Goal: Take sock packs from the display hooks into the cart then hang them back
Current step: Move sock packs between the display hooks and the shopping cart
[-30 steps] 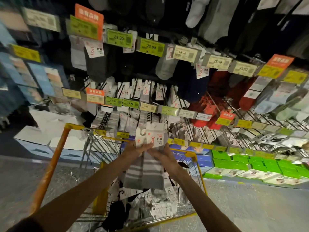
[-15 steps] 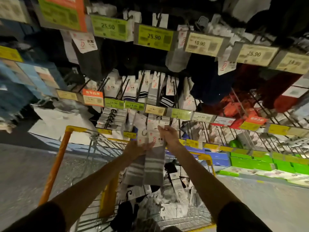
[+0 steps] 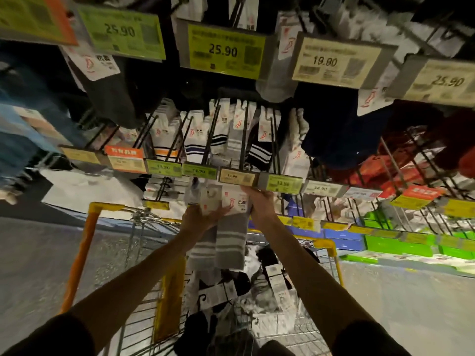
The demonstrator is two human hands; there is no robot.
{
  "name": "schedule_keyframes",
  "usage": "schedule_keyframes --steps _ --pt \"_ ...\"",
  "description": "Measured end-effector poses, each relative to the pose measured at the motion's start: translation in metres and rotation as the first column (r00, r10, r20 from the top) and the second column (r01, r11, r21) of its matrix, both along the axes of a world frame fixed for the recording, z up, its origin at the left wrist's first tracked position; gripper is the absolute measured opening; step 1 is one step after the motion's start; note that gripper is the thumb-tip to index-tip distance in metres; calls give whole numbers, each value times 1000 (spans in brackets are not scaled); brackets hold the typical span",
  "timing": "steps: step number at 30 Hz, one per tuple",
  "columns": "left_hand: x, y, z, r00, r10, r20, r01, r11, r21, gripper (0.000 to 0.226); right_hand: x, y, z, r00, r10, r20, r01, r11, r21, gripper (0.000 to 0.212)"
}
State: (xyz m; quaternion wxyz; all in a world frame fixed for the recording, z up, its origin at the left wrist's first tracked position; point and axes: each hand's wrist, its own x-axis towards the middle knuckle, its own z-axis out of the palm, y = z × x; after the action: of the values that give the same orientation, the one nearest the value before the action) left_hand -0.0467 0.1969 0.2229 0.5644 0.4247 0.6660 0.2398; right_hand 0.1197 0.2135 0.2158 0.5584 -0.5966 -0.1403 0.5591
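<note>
The sock packs have risen toward frame centre, and the right grip now reaches the beige price tag.

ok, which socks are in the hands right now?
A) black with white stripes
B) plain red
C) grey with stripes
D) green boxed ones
C: the left hand and right hand hold grey striped packs by their white cards, just under the 13.90 tags and above the cart.
</note>
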Motion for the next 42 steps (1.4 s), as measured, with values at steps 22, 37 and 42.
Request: schedule_keyframes --steps 22,37,42 --pt "9 24 -20 1000 -10 0 10 997 72 23 7 6 -18 975 90 -202 -56 984 172 14" --pt "16 55 -26 999 39 8 -40 988 149 15 15 25 -21 866 473 164 -375 830 -413 31" --pt "6 59 -39 991 102 -87 -86 980 177 31 22 35 -8 770 609 191 -436 720 -541 25"
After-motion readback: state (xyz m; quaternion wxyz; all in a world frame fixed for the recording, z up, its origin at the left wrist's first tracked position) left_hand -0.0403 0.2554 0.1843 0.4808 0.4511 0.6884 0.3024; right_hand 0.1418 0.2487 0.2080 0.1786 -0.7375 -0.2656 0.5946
